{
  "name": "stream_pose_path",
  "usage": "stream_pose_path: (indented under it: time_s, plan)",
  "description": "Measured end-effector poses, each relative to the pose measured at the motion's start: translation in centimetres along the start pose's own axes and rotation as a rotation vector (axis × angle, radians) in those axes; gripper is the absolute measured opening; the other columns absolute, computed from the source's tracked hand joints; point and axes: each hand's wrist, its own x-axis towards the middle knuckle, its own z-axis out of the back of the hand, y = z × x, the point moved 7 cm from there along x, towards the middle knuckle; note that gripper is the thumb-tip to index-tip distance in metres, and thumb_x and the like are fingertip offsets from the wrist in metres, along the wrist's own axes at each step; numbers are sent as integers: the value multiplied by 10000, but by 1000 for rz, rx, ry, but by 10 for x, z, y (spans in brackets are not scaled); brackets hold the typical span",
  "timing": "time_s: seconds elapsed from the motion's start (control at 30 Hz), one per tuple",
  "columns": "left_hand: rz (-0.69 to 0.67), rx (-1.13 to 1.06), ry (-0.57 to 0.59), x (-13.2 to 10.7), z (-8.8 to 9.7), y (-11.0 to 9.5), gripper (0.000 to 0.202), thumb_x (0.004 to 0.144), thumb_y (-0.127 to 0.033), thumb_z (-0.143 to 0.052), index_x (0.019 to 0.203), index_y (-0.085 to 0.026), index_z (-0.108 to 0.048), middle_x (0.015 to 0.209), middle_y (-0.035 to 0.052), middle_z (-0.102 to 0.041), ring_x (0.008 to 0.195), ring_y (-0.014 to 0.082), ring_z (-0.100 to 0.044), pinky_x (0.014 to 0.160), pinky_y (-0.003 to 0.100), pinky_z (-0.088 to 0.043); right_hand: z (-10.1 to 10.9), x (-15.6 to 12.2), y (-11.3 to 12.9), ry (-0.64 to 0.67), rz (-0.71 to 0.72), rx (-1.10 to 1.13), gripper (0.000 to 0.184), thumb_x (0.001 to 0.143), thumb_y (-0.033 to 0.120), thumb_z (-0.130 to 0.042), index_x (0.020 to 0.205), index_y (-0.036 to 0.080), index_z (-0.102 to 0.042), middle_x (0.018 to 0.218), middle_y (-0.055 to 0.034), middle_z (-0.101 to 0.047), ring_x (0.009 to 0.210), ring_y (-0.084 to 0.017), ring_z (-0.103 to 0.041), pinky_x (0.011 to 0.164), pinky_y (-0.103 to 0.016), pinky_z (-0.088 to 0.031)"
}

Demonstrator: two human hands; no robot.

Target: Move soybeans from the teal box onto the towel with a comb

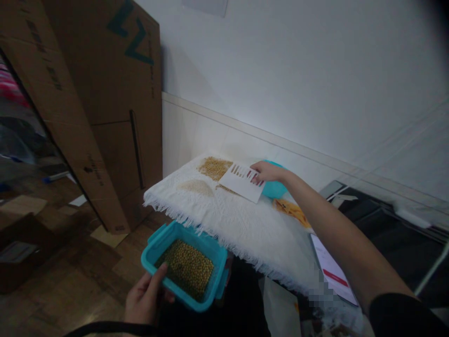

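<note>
My left hand point(145, 292) grips the near left rim of a turquoise plastic container point(219, 262), thumb over the edge. Round yellow-green beans point(191, 267) cover its bottom, just in front of the table's fringed edge. Over the table, my right hand point(268, 172) pinches the far right edge of a white card point(238, 185) printed with rows of small coloured strips. The card lies low over a patch of yellow beans point(214, 167), and a few beans show along its lower edge. Nearer me is a pile of pale, fine grains point(194, 187).
A fringed white cloth point(238, 224) covers the table. A turquoise object point(275, 188) sits behind my right hand, beside an orange-yellow cloth-like item point(291, 210). A phone or tablet with a lit screen point(333, 271) lies at right. A tall cardboard box point(115, 117) stands left, the wall behind.
</note>
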Motion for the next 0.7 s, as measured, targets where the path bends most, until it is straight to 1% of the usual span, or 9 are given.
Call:
stream_pose_path:
  time_s: [0.07, 0.17, 0.2, 0.3, 0.37, 0.43, 0.5, 0.6, 0.7]
  plan:
    - [6, -10, -11, 0, 0, -1, 446, 579, -603, -777, 527, -195, -603, 416, -15, -562, 374, 129, -470, 384, 243, -367, -3, -6, 2, -24, 24, 166, 300, 663, 148, -666, 962, 142, -698, 843, -27, -753, 747, -185, -705, 663, -261, -557]
    - [13, -41, -18, -2, -2, -2, 453, 556, -598, -792, 511, -194, -591, 406, -21, -549, 376, 127, -477, 394, 239, -386, -19, -12, 9, -81, 21, 407, 371, 669, 158, -686, 1040, 163, -696, 844, -19, -758, 721, -184, -706, 672, -286, -579]
    - [14, -45, -19, -2, -3, -3, 458, 546, -599, -797, 503, -195, -585, 400, -23, -542, 375, 127, -478, 397, 239, -392, -25, -12, 10, -109, 6, 474, 381, 671, 153, -685, 1051, 166, -696, 830, -18, -757, 701, -180, -704, 666, -288, -583]
    - [6, -9, -19, -5, -4, -6, 468, 554, -607, -786, 484, -195, -573, 385, -23, -528, 363, 122, -469, 387, 236, -381, -45, -10, 8, -180, -72, 608, 360, 652, 127, -685, 1010, 153, -709, 762, -19, -747, 638, -171, -691, 621, -277, -582]
    - [-8, 15, -12, -6, -5, -7, 463, 576, -605, -771, 480, -196, -574, 380, -18, -528, 363, 127, -474, 386, 240, -381, -53, -8, 2, -194, -113, 656, 357, 633, 110, -683, 986, 143, -720, 745, -26, -745, 621, -170, -687, 595, -270, -577]
    - [-30, 23, -6, -6, -7, -8, 454, 594, -601, -758, 487, -197, -580, 387, -13, -537, 370, 135, -487, 397, 248, -396, -56, -8, -6, -186, -142, 676, 362, 617, 98, -678, 973, 136, -732, 754, -36, -751, 614, -171, -686, 582, -269, -575]
    - [-33, 18, -10, -6, -8, -8, 455, 587, -606, -756, 491, -197, -582, 391, -10, -543, 370, 137, -488, 400, 252, -403, -56, -11, -16, -173, -170, 685, 362, 604, 91, -675, 958, 131, -740, 776, -47, -759, 614, -174, -687, 580, -273, -578]
    - [13, 22, -21, -8, -9, -9, 481, 547, -636, -760, 474, -196, -579, 377, -5, -539, 347, 130, -466, 375, 250, -379, -54, -20, -33, -183, -213, 693, 368, 595, 86, -671, 953, 132, -739, 809, -55, -767, 623, -175, -692, 590, -274, -586]
    - [-7, 57, -20, -10, -11, -15, 484, 528, -640, -761, 447, -204, -567, 361, 2, -532, 356, 143, -488, 396, 262, -407, -50, -31, -48, -212, -252, 682, 368, 602, 97, -671, 964, 128, -732, 800, -64, -765, 615, -173, -687, 572, -261, -578]
